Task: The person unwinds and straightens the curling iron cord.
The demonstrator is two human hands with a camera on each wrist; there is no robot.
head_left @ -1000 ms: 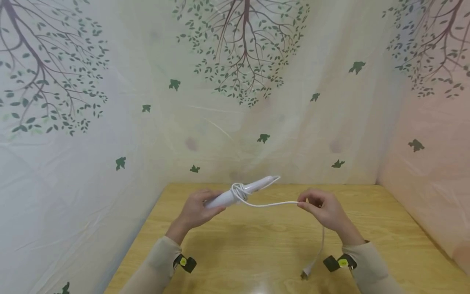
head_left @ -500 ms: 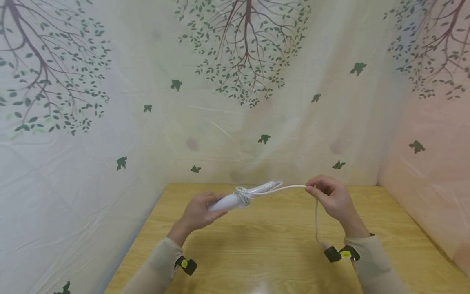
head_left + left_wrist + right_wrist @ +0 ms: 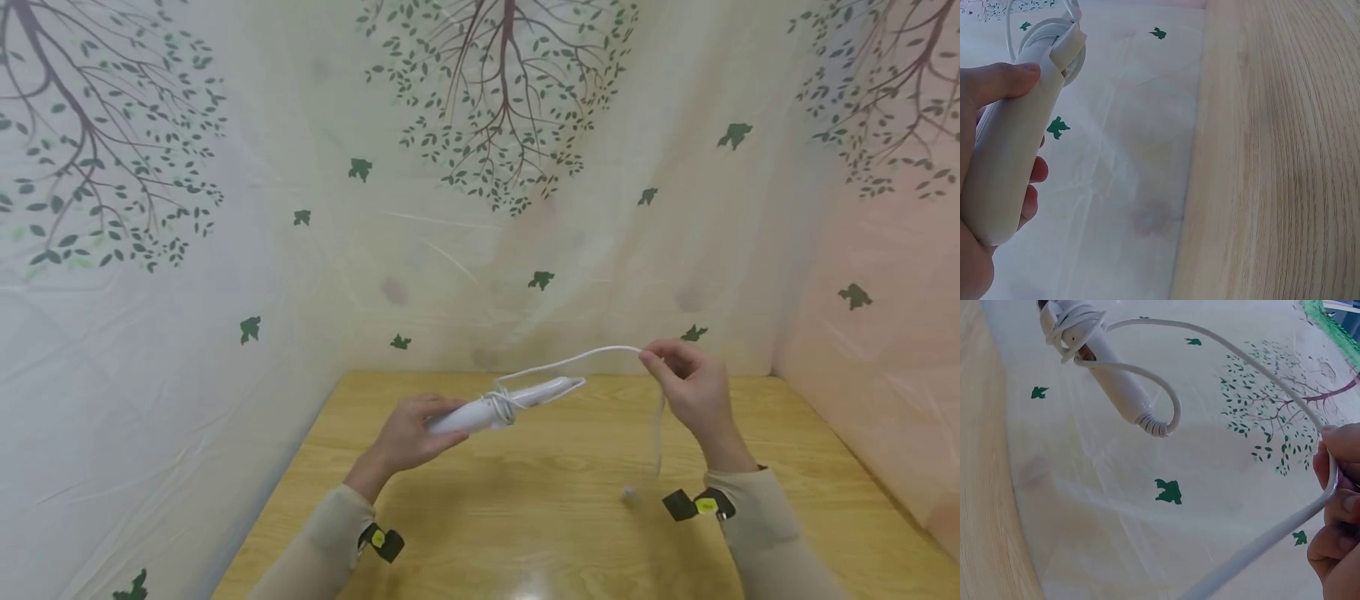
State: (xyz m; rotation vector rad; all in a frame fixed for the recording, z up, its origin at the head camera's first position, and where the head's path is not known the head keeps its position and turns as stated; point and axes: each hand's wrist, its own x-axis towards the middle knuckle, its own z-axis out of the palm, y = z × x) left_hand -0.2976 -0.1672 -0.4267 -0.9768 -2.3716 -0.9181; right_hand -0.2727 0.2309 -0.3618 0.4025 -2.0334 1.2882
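Note:
A white, wand-shaped appliance that looks like a hair iron [image 3: 468, 416] is gripped around its thicker end by my left hand [image 3: 405, 431], off the table. In the left wrist view my thumb lies along the casing [image 3: 1010, 150]. Its white power cord [image 3: 570, 361] is wound in several loops [image 3: 1075, 328] around the middle and leaves the narrow end through a ribbed sleeve [image 3: 1152, 424]. My right hand [image 3: 693, 396] pinches the cord between thumb and fingers, raised to the right. From there the cord hangs down to a blurred plug [image 3: 628, 494].
Below both hands lies a wood-grain table [image 3: 517, 508]. Pale fabric walls [image 3: 450, 275] printed with trees and green birds surround it at the back and sides. Dark wrist straps [image 3: 708, 505] with yellow marks sit on both sleeves.
My right hand has risen and moved slightly right, carrying the cord from below the iron to above it. The plug swings under the hand. My left hand keeps its grip nearly in place.

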